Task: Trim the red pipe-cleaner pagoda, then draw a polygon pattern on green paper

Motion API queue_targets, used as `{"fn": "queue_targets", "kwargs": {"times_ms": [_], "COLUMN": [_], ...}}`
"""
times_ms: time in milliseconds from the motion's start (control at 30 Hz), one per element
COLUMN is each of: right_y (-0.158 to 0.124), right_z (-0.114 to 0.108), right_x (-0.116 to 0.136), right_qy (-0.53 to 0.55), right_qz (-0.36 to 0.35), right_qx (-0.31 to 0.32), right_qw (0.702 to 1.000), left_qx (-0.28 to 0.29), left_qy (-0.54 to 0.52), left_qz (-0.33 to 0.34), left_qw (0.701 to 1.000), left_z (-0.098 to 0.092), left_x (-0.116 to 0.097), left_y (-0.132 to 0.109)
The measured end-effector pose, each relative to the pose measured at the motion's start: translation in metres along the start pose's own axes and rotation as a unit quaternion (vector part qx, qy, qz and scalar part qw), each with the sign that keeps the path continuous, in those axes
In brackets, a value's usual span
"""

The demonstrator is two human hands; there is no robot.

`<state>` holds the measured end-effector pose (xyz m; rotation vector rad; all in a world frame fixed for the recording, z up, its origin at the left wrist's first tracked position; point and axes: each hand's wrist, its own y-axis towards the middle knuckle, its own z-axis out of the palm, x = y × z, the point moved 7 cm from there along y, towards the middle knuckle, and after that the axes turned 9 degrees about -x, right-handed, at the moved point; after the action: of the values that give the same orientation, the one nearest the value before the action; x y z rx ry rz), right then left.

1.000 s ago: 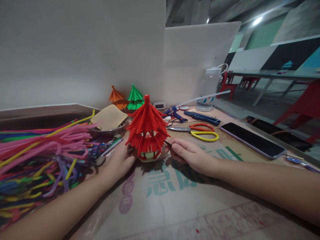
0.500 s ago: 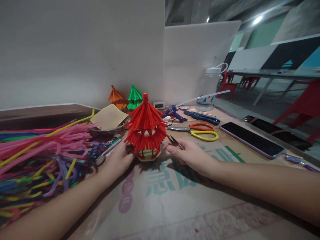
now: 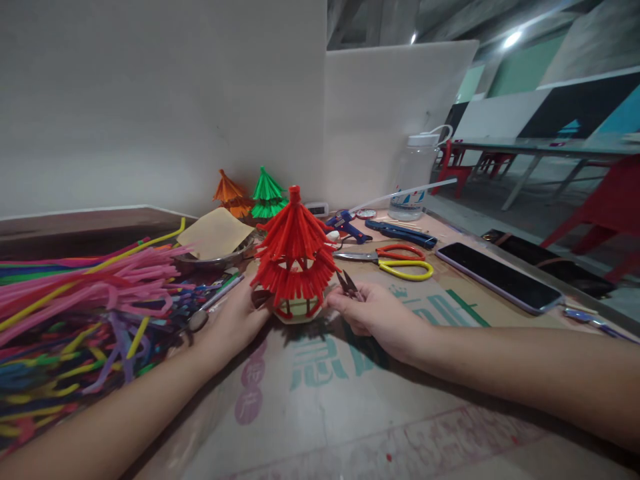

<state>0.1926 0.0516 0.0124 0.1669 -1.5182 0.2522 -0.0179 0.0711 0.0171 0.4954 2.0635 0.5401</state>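
Note:
A red pipe-cleaner pavilion (image 3: 296,243) with a two-tiered roof stands upright in the middle, on a pale base with several thin posts. My left hand (image 3: 243,310) is closed at the left side of its base; the fingertips are partly hidden behind the red fringe. At the right of the base, my right hand (image 3: 373,312) is closed on small pointed snips (image 3: 349,285), blades pointing up and away. Its fingertips also reach the base's edge. Farther back are an orange pipe-cleaner roof (image 3: 231,193) and a green pipe-cleaner roof (image 3: 267,191).
Loose pipe cleaners (image 3: 100,287) pile up at left beside a metal bowl (image 3: 220,257). Behind and right lie orange-and-yellow-handled scissors (image 3: 405,267), a glue gun (image 3: 347,225), a blue utility knife (image 3: 400,233) and a phone (image 3: 500,277). A clear bottle (image 3: 413,177) stands farther back.
The red pavilion has shifted slightly to the right and tipped a little between my hands. Both hands keep nearly the same place. The camera view has drifted slightly.

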Motion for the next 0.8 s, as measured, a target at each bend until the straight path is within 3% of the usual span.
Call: {"fn": "queue_targets", "kwargs": {"times_ms": [167, 300, 400, 467, 567, 600, 633, 700, 800], "right_y": [-0.005, -0.011, -0.018, -0.03, -0.06, -0.067, -0.071, -0.065, -0.037], "right_z": [0.006, 0.005, 0.004, 0.009, 0.025, 0.029, 0.03, 0.027, 0.009], "right_x": [0.007, 0.018, 0.027, 0.035, 0.04, 0.039, 0.039, 0.04, 0.043], "right_qy": [-0.026, -0.109, -0.186, -0.248, -0.334, -0.348, -0.353, -0.34, -0.281], "right_qz": [-0.036, -0.132, -0.219, -0.325, -0.503, -0.535, -0.549, -0.526, -0.415], "right_qx": [0.04, 0.039, 0.051, 0.098, 0.199, 0.222, 0.229, 0.206, 0.09], "right_qw": [0.998, 0.985, 0.956, 0.907, 0.772, 0.737, 0.722, 0.752, 0.861], "left_qx": [0.002, -0.003, -0.006, -0.007, -0.005, -0.004, -0.005, -0.007, -0.014], "left_qy": [0.009, 0.025, 0.03, 0.029, 0.023, 0.02, 0.018, 0.012, 0.002], "left_qz": [-0.002, 0.0, 0.0, 0.0, 0.0, 0.0, 0.0, 0.0, 0.002], "left_qw": [1.0, 1.0, 1.0, 1.0, 1.0, 1.0, 1.0, 1.0, 1.0], "left_z": [-0.003, -0.006, -0.006, -0.006, -0.005, -0.005, -0.005, -0.005, -0.006], "left_x": [0.002, 0.004, 0.004, 0.002, -0.002, -0.003, -0.004, -0.005, -0.001], "left_y": [0.002, 0.002, 0.003, 0.003, 0.005, 0.005, 0.006, 0.006, 0.004]}}
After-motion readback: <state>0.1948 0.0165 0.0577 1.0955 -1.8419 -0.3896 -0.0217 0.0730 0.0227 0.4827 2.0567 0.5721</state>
